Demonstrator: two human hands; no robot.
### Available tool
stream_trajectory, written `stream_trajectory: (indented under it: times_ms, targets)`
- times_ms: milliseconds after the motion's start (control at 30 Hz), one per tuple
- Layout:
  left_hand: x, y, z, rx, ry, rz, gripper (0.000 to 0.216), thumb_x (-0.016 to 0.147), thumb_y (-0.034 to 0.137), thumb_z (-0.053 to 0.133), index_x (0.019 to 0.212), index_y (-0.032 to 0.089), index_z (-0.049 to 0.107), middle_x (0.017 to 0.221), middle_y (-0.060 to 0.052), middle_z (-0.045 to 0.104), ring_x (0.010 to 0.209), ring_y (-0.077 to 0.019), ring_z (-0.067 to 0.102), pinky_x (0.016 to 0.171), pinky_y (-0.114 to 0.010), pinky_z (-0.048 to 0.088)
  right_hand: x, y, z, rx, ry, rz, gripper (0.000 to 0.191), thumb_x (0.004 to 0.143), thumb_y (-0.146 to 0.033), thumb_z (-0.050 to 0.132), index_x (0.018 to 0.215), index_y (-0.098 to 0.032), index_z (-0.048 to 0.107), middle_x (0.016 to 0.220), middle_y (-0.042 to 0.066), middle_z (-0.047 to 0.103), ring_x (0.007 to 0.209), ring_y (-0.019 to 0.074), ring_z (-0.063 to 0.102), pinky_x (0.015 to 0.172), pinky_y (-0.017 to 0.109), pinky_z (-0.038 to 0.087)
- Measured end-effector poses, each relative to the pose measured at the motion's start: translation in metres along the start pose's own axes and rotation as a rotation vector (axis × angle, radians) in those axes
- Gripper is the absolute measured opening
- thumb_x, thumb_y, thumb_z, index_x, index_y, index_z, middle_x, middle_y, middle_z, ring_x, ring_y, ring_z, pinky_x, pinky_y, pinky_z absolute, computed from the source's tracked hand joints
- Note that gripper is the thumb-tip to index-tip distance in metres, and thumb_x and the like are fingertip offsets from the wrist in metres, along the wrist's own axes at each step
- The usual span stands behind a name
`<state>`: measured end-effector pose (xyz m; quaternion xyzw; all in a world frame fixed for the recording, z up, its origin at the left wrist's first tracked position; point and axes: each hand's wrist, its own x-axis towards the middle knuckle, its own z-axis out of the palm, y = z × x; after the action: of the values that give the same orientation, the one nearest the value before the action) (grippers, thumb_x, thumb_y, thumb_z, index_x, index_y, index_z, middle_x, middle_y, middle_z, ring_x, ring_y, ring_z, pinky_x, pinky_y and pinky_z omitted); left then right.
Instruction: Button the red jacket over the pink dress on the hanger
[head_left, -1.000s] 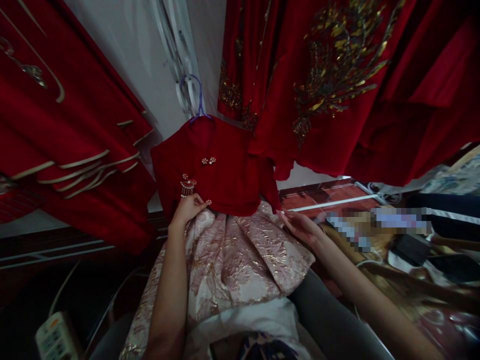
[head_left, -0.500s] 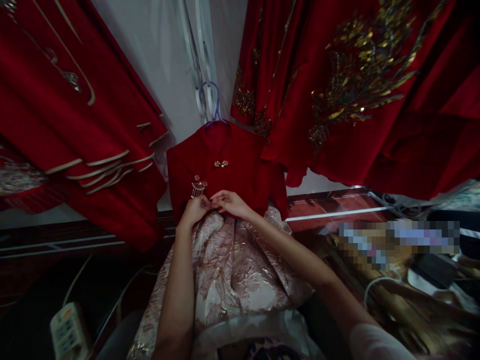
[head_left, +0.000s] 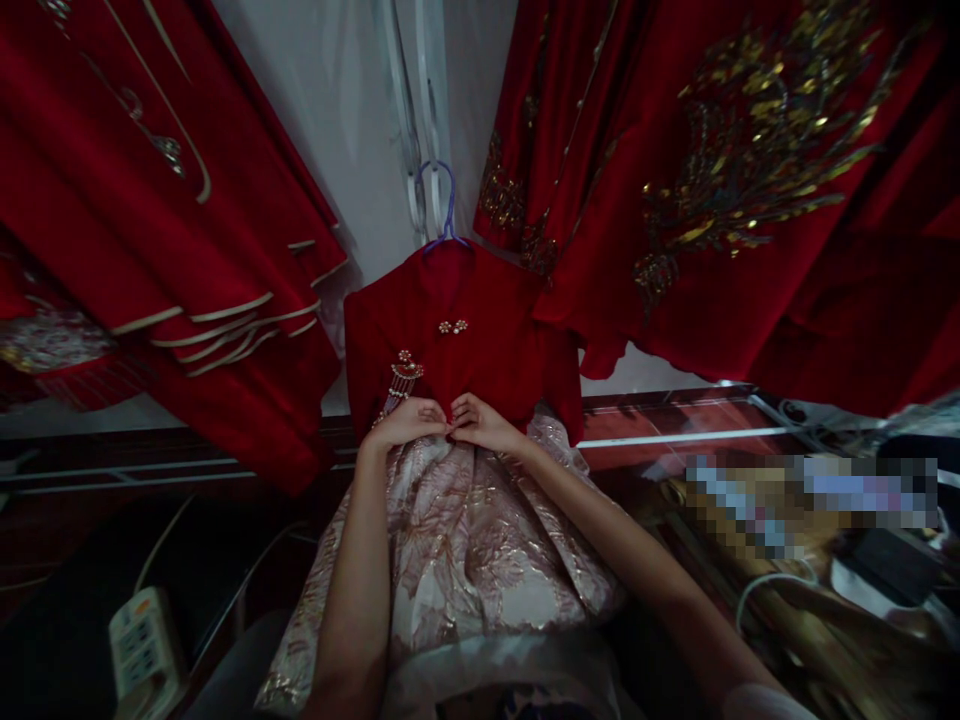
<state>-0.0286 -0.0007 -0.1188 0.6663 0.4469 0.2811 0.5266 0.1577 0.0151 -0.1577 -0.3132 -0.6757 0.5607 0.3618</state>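
A small red dress (head_left: 480,350) hangs on a blue hanger (head_left: 442,215) against the white wall. Its pink-and-gold brocade skirt (head_left: 472,540) spreads down toward me. A pearl clasp (head_left: 454,326) and a tasselled brooch (head_left: 403,372) sit on the red bodice. My left hand (head_left: 409,423) and my right hand (head_left: 481,423) meet at the waist seam, fingertips touching, both pinched closed on the red fabric's lower edge.
Larger red garments hang at the left (head_left: 150,250) and, with gold embroidery, at the right (head_left: 735,180). A white power strip (head_left: 142,650) lies at the lower left. A cluttered table with a cable (head_left: 757,590) is at the right.
My right hand came in from the right side of the skirt to the waist, beside my left hand. The view shifted slightly, so the dress appears further right.
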Motion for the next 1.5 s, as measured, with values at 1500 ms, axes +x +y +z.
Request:
stream_trajectory:
  times_ms: [1500]
  targets:
    - [0.02,-0.004,-0.009,-0.916,0.715,0.238,0.014,0.075,0.022,0.066,0.087,0.016,0.071,0.097,-0.006,0.071,0.079,-0.0095,0.064,0.077,-0.021,0.049,-0.019,-0.055,-0.018,-0.406,-0.242,-0.226,0.022,0.072,-0.022,0.058,0.083,-0.02,0.039,0.07,-0.005,0.047,0.063,0.009,0.044,0.057,0.02,0.034]
